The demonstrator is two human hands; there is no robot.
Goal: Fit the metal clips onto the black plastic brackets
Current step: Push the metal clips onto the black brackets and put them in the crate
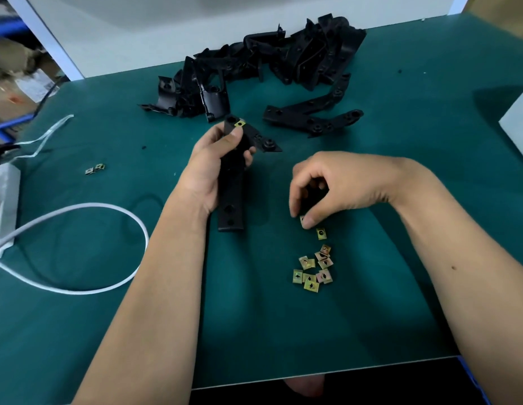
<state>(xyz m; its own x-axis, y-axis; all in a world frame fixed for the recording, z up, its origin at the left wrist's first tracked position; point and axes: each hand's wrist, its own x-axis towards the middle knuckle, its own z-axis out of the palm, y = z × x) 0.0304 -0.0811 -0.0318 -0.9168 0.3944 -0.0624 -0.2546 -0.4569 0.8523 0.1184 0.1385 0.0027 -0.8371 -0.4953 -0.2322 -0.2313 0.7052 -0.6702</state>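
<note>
My left hand [209,168] grips a long black plastic bracket [232,197] upright over the green mat, fingers curled round its upper part. One brass-coloured metal clip [240,123] sits fitted on the bracket's top end. My right hand [321,188] reaches down to the mat and pinches a loose metal clip [303,220] between thumb and fingertips. Just below it lies a small heap of several more clips [314,268]. A pile of black brackets [269,68] lies at the back of the mat, with two more brackets [313,115] flat to its right.
A white cable [108,247] loops across the mat's left side from a white power strip [3,197]. Two stray clips [95,169] lie at the left. A pale box [517,118] stands at the right edge. The mat's front edge [313,372] runs near my body.
</note>
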